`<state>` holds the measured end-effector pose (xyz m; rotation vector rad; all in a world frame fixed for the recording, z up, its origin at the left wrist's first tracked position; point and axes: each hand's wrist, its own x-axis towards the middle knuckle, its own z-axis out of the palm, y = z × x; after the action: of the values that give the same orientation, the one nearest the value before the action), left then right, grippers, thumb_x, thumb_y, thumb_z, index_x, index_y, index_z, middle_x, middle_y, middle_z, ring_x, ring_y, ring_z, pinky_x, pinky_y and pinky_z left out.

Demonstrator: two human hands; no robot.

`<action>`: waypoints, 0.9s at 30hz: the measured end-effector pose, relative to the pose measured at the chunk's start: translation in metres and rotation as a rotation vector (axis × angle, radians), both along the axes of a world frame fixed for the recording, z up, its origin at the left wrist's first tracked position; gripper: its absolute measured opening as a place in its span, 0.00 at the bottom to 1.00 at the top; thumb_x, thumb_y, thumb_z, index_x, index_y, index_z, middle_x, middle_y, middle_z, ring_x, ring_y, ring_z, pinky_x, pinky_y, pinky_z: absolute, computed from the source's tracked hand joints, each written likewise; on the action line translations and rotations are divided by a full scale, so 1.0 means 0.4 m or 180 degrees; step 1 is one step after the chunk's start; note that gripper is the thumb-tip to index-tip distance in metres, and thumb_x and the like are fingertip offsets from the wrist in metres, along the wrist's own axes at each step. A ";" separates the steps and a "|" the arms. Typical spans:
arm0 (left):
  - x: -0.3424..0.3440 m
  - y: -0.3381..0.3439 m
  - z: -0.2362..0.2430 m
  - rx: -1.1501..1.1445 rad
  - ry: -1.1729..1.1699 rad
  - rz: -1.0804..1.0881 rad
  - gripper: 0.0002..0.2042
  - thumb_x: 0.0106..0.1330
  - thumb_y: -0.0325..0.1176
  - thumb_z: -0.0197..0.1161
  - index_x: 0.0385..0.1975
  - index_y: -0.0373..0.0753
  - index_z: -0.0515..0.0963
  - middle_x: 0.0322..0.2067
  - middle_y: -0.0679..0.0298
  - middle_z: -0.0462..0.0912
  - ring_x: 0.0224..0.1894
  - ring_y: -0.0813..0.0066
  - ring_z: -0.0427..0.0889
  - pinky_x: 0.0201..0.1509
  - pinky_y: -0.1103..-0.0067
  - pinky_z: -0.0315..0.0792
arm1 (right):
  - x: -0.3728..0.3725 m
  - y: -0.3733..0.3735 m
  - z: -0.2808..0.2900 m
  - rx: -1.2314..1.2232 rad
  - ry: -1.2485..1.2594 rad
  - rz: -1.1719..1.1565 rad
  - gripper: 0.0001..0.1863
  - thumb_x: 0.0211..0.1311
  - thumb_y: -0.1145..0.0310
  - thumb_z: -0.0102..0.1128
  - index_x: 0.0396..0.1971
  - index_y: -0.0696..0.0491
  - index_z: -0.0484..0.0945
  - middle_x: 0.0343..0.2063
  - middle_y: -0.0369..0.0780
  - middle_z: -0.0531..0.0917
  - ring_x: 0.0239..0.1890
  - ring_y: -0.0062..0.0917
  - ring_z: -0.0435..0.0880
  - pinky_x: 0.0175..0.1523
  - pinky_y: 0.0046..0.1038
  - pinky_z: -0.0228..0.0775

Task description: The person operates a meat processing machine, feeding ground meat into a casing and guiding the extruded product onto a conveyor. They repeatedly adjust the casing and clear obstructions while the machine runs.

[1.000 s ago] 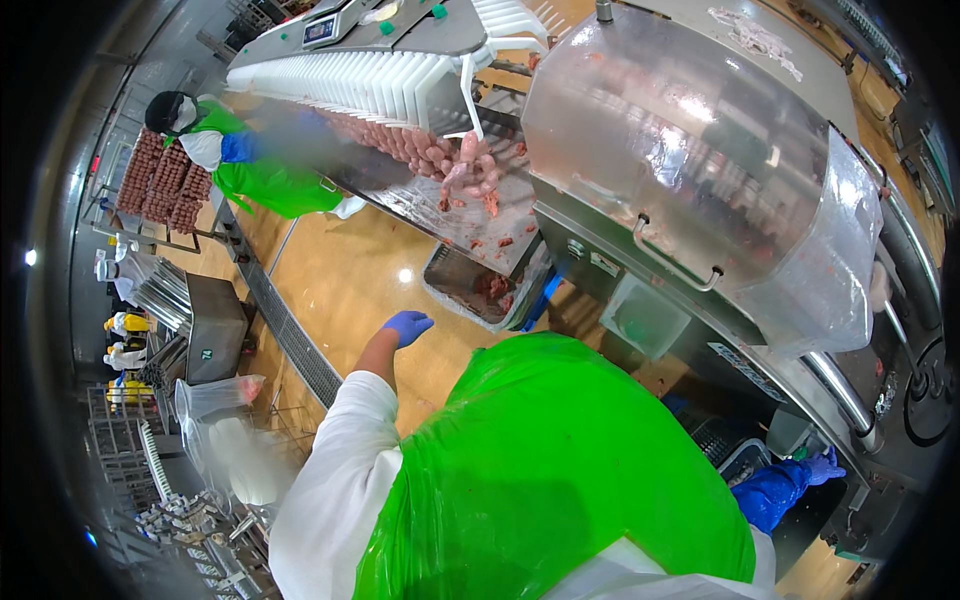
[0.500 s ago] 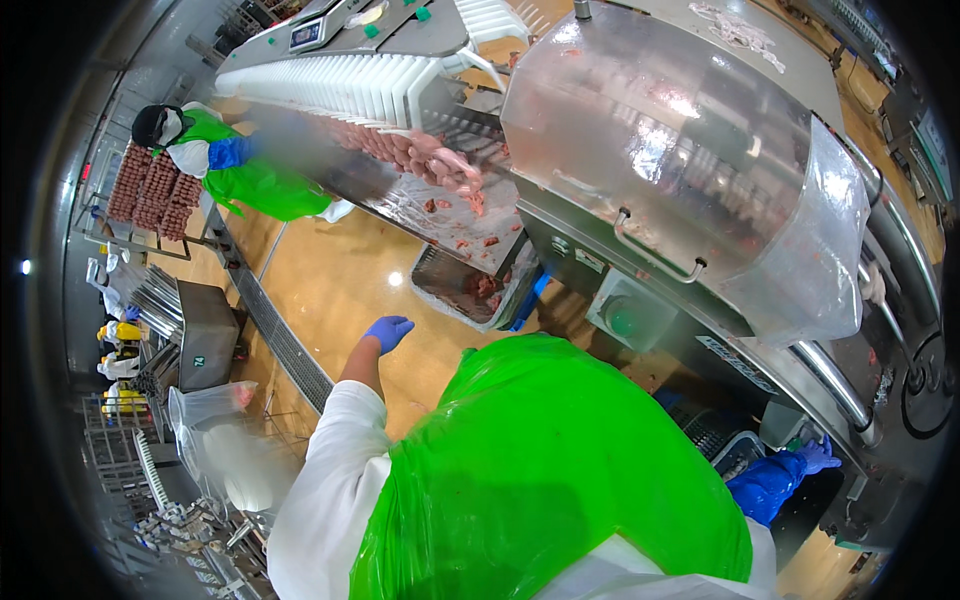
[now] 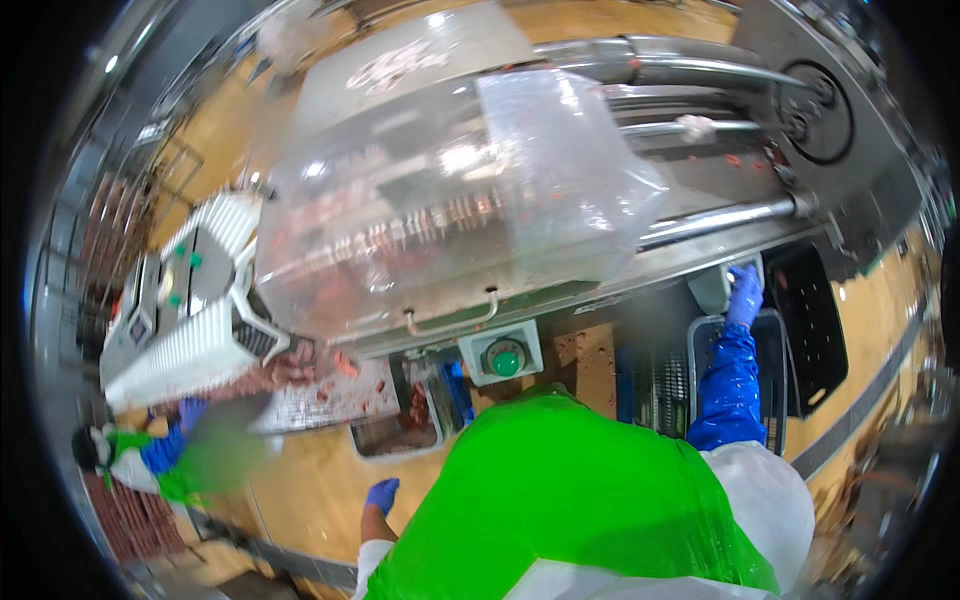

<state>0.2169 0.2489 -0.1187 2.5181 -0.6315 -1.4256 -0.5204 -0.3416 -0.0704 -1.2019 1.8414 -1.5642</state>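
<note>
My right hand (image 3: 743, 296), in a purple-blue glove below a blue sleeve cover, reaches to a small grey box (image 3: 712, 288) on the machine's front edge. Its fingers look stretched out at the side of that box; contact is hard to make out through the blur. My left hand (image 3: 382, 495), gloved alike, hangs low over the floor, fingers loosely extended and nothing in them. Before me stands a long steel machine with a clear curved cover (image 3: 400, 230), a handle (image 3: 452, 322) along its lower edge. A green button (image 3: 506, 360) sits on a pale box below the cover.
Under the machine stand a grey bin (image 3: 398, 440) with meat scraps, a dark grey crate (image 3: 770, 355) and a black crate (image 3: 815, 330). At left, a white-slatted conveyor (image 3: 190, 350) carries sausage links (image 3: 285, 370). A co-worker in a green apron (image 3: 130, 450) works beside it.
My view has swung to the right, so the machine now lies across the front. My right arm is more extended toward the grey box. My left hand still hangs free.
</note>
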 end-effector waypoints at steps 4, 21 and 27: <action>0.048 -0.105 0.002 -0.0154 0.0189 -0.0173 0.21 0.66 0.42 0.60 0.51 0.31 0.78 0.48 0.55 0.82 0.51 0.69 0.79 0.58 0.74 0.70 | 0.136 0.079 0.133 -0.0483 0.0541 0.0571 0.15 0.71 0.65 0.48 0.35 0.54 0.85 0.27 0.30 0.78 0.28 0.15 0.68 0.36 0.21 0.63; 0.201 -0.351 -0.262 0.0031 0.0996 -0.1266 0.15 0.68 0.42 0.58 0.43 0.35 0.80 0.41 0.65 0.83 0.44 0.75 0.78 0.48 0.75 0.72 | 0.287 0.580 0.155 0.1562 0.1191 0.1334 0.18 0.64 0.56 0.55 0.43 0.54 0.81 0.42 0.47 0.83 0.47 0.41 0.81 0.54 0.36 0.71; 0.122 -0.425 -0.133 0.0160 0.0788 -0.1308 0.17 0.68 0.43 0.57 0.44 0.36 0.79 0.43 0.64 0.82 0.46 0.73 0.77 0.50 0.74 0.71 | 0.115 0.722 0.021 0.1902 0.1171 0.0444 0.18 0.63 0.56 0.55 0.43 0.53 0.82 0.41 0.48 0.83 0.46 0.42 0.81 0.53 0.37 0.72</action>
<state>0.2659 0.0790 -0.1719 2.2776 -1.1209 -1.8691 -0.4745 -0.0526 -0.0622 -1.3329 2.1731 -0.6579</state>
